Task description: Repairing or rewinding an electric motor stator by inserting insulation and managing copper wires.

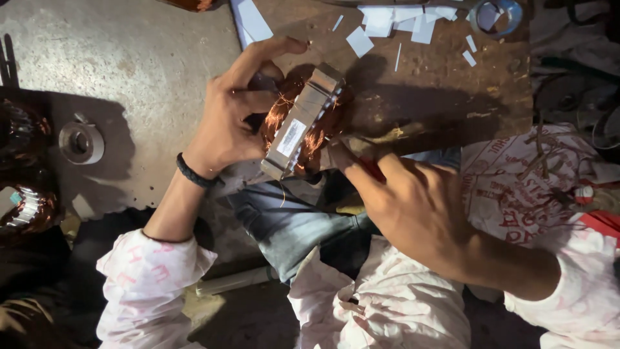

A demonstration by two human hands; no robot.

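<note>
A motor stator (302, 123) with a grey laminated metal core and copper wire windings stands on edge at the near side of a worn wooden board (445, 77). My left hand (232, 110) grips it from the left, fingers curled over the copper coil. My right hand (407, 200) comes in from the lower right and holds a thin tool with a red handle (369, 167) against the stator's side; its tip is hidden by the fingers. A black band sits on my left wrist.
White paper strips and scraps (387, 22) lie at the board's far edge beside a round metal tin (496, 15). A tape roll (81, 142) rests on the concrete floor at left, near another copper-wound stator (26, 207). Printed sacks and loose wires (555, 168) lie at right.
</note>
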